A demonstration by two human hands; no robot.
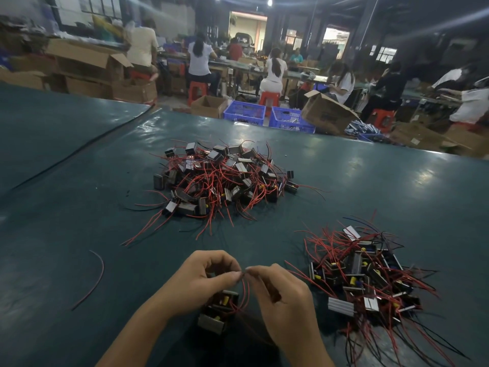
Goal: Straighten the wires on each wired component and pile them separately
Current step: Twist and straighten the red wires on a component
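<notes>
Hands: left hand (201, 282) and right hand (280, 295) both pinched the red wires (244, 290), fingers (230, 276) curled.
Component (219, 305): just below the hands, over the counter (79, 207).
Risk: a hard tug could tear wires loose; strays might snag the finished pile (362, 276) nearby.

At the near edge of the desk (79, 207) you have one metal-framed component (215, 311), its red wires (244, 290) curving up. One tangled pile (225, 178) lies mid-desk, a second pile (370, 274) toward the right edge.
</notes>
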